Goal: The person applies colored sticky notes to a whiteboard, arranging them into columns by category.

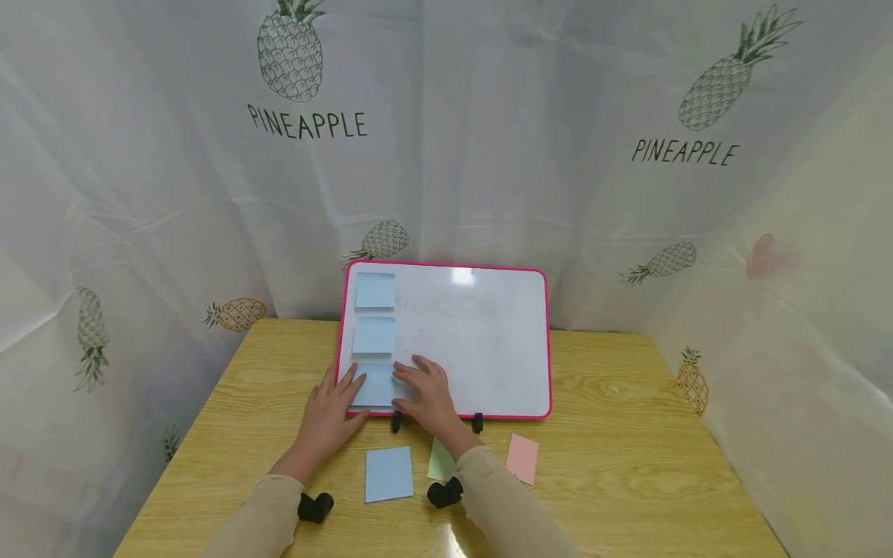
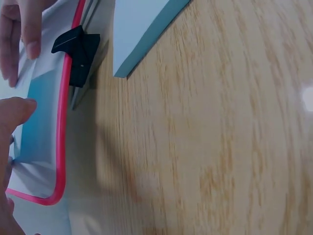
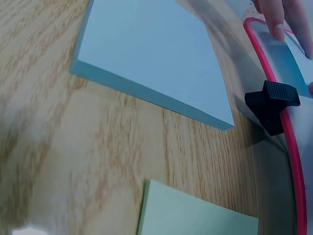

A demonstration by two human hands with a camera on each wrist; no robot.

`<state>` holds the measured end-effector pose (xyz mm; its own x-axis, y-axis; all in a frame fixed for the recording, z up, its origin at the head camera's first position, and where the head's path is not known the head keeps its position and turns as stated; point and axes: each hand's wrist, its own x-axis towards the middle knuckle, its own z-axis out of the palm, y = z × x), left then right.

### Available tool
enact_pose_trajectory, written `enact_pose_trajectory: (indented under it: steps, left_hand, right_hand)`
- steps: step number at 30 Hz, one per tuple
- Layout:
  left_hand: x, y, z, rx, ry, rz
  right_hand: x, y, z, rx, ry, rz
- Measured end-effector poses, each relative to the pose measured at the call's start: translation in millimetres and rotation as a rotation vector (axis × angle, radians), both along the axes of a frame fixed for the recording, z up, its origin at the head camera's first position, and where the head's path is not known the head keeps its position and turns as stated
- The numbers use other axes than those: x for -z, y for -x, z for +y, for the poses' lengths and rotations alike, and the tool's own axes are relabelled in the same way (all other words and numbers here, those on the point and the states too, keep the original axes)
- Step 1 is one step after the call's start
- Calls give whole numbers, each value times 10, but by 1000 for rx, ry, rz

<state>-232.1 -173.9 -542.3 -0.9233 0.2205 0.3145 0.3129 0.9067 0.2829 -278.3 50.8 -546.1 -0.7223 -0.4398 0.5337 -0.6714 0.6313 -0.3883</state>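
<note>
A white board (image 1: pixel 481 349) with a pink frame leans at the back of the table, with three blue sticky notes in a column on its left side. My left hand (image 1: pixel 326 418) rests its fingertips at the left edge of the lowest sticky note (image 1: pixel 377 384), fingers spread. From the other side, my right hand (image 1: pixel 427 395) reaches to that note's right edge with loosely bent fingers. Above it are the middle note (image 1: pixel 374 335) and the top note (image 1: pixel 375 291). The left wrist view shows the low note's blue underside (image 2: pixel 41 117) between the two hands.
In front of the board lies a thick blue sticky-note pad (image 1: pixel 388 474). A green pad (image 1: pixel 439 462) is partly covered by my right arm, and a pink pad (image 1: pixel 522 459) lies right of it. Black stand clips (image 1: pixel 477 422) hold the board's lower edge. A pineapple-print curtain (image 1: pixel 488 155) surrounds the table.
</note>
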Motion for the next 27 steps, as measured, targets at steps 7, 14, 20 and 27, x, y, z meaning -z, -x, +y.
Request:
enact_pose_trajectory:
  steps: [7, 14, 20, 27]
  left_hand:
    - [-65, -51, 12, 21, -57, 10]
    - [-225, -137, 164, 72, -75, 30]
    - [-327, -226, 359, 108, -131, -24]
    - [-355, -347, 607, 133, -263, -128]
  right_hand:
    - [-31, -39, 98, -6, 104, -46]
    - [-97, -172, 234, -41, 245, -173]
    - [-137, -348, 378, -48, 308, -317]
    - [-62, -557, 603, -62, 371, -426]
